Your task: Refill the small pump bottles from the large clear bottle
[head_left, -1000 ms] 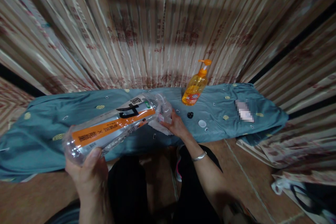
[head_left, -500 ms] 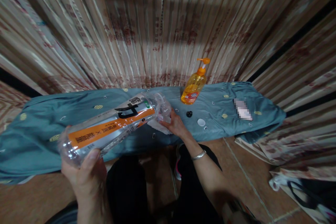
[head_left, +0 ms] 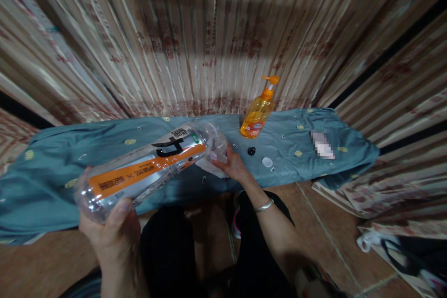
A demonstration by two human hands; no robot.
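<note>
My left hand (head_left: 111, 233) is wrapped round the base of a large clear plastic bottle (head_left: 146, 163) with a silver and orange label. The bottle lies tilted across the view, its neck end pointing up and to the right. At that end my right hand (head_left: 232, 164), a silver bangle on its wrist, is closed on a small clear plastic container (head_left: 218, 144). Container and bottle neck overlap, and I cannot tell whether they touch. Beneath them is a white cloth or tissue (head_left: 214, 167), partly hidden.
A pump bottle (head_left: 256, 114) of orange liquid stands behind on the blue-green cloth (head_left: 115, 132). A small black piece (head_left: 251, 151) and a white round cap (head_left: 267, 162) lie before it. Farther right is a blurred pale packet (head_left: 323, 145). Curtains (head_left: 209, 32) hang close behind.
The large bottle and my left hand have shifted very slightly left. Both hands keep their hold; the other things appear unmoved.
</note>
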